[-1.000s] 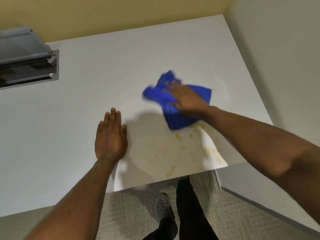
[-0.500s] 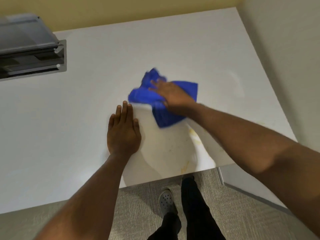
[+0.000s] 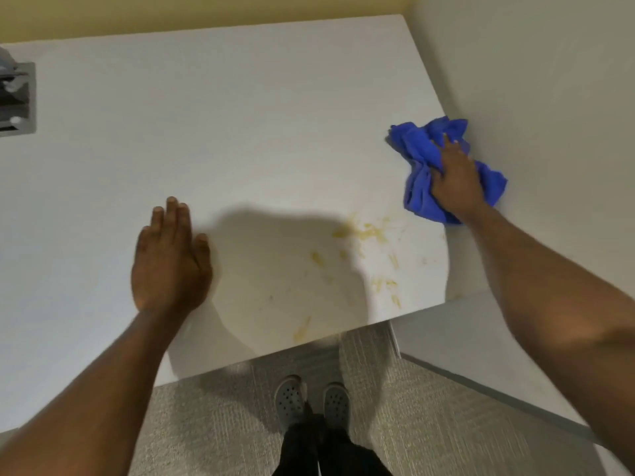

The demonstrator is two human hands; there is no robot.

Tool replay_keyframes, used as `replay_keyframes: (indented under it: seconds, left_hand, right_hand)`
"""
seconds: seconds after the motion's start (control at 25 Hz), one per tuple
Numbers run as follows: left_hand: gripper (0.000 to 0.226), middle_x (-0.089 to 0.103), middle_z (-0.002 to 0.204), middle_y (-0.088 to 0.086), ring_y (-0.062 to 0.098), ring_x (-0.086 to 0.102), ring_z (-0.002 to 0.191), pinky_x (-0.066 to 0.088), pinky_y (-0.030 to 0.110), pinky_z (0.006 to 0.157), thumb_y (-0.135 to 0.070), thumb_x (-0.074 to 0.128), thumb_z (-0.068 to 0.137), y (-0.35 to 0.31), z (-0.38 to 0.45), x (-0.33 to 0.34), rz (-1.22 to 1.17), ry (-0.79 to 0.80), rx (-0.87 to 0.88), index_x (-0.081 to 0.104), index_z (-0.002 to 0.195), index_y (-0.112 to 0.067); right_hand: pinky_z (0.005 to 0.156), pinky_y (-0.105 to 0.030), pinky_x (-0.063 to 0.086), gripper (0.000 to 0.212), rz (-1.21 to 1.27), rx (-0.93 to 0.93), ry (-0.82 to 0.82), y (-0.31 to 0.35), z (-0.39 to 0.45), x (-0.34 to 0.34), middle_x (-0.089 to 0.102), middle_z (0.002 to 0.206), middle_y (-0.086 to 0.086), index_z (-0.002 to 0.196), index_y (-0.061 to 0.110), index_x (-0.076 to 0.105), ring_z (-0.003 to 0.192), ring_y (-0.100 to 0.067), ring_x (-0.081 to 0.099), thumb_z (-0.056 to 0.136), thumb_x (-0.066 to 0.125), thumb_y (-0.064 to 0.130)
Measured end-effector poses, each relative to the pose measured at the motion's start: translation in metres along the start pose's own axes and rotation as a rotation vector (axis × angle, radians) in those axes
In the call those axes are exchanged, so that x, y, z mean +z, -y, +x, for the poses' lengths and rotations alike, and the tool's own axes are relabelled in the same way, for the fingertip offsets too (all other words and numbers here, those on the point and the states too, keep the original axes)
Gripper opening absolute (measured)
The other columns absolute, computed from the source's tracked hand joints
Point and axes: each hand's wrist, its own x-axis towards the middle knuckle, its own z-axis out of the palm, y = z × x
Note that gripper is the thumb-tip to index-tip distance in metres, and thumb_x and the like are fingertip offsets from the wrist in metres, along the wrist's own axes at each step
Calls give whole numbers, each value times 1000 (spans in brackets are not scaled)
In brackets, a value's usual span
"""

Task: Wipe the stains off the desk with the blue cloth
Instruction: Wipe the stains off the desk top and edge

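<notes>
The blue cloth (image 3: pixel 421 166) lies bunched at the right edge of the white desk (image 3: pixel 240 125), partly hanging over it. My right hand (image 3: pixel 455 176) presses down on the cloth with fingers curled into it. Yellowish stains (image 3: pixel 364 231) smear the desk's near right part, left of and below the cloth, with more streaks near the front edge. My left hand (image 3: pixel 170 259) rests flat on the desk, fingers together and holding nothing, left of the stains.
A grey device (image 3: pixel 17 101) sits at the desk's far left edge. A pale wall (image 3: pixel 549 97) runs along the desk's right side. Below the front edge are grey carpet (image 3: pixel 213 424) and my shoes (image 3: pixel 311 400).
My right hand has swept the blue cloth from the desk's middle out to the right edge, uncovering the stains. My left hand has stayed flat on the desk.
</notes>
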Motion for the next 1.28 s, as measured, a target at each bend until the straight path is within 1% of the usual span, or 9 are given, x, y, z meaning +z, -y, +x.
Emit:
replay_keyframes:
  seconds: [0.08,0.16,0.28,0.44,0.6,0.76,0.92,1.12,1.28]
  left_hand:
    - [65,24,162,19,38,23,148,22,48,118,-38,19,100,-2,-2,1,36,-12,10,25,153,0]
    - [66,24,162,20,38,22,149,20,48,119,-38,18,100,0,-2,3,37,-23,19,24,153,1]
    - [66,23,162,21,39,20,148,18,49,119,-38,16,100,3,-1,6,40,-29,30,24,153,1]
    - [64,23,161,22,41,21,148,16,47,119,-37,18,101,4,0,12,34,-66,32,24,153,1]
    - [63,26,158,27,46,25,144,19,51,118,-35,19,102,3,-8,16,23,-74,39,25,151,4]
    - [64,19,162,22,40,18,149,12,47,120,-37,16,103,-9,-26,21,24,-46,-9,20,154,2]
    - [65,18,163,22,39,17,150,11,48,121,-38,15,103,-6,-32,18,-12,-26,-15,20,154,2]
    - [66,14,164,20,36,13,151,9,45,122,-40,13,102,-21,-50,18,-19,2,-15,16,155,1]
    - [68,9,166,14,28,8,153,4,38,122,-42,11,101,-23,-80,8,-48,69,-4,13,156,-2]
  right_hand:
    - [111,-57,27,60,-1,-53,-37,18,-1,12,36,149,-24,144,3,33,138,-41,33,90,39,30]
    - [113,-52,27,62,-29,-278,51,32,-15,17,38,150,-19,144,8,37,138,-38,34,91,40,41]
    - [115,-50,25,59,-27,-539,129,-17,-26,14,37,151,-14,143,10,40,140,-33,32,93,40,42]
    - [113,-54,23,53,57,-173,-36,-25,-22,1,38,151,-13,143,12,39,140,-33,33,93,41,29]
    - [116,-47,17,53,49,-436,62,-24,-81,16,36,153,-8,143,16,39,142,-28,29,94,37,34]
    - [117,-51,7,54,-38,-129,25,-12,-56,10,29,156,4,146,28,31,146,-24,18,95,33,46]
    - [117,-49,15,52,-18,-453,101,-23,-96,20,35,154,0,144,26,38,144,-25,25,94,37,43]
    - [116,-53,16,50,35,-79,-5,-45,-71,-1,32,155,-3,147,23,29,145,-27,21,100,35,39]
    - [117,-47,18,55,84,-249,2,-67,-105,4,32,154,-8,146,16,32,144,-28,25,97,34,40]
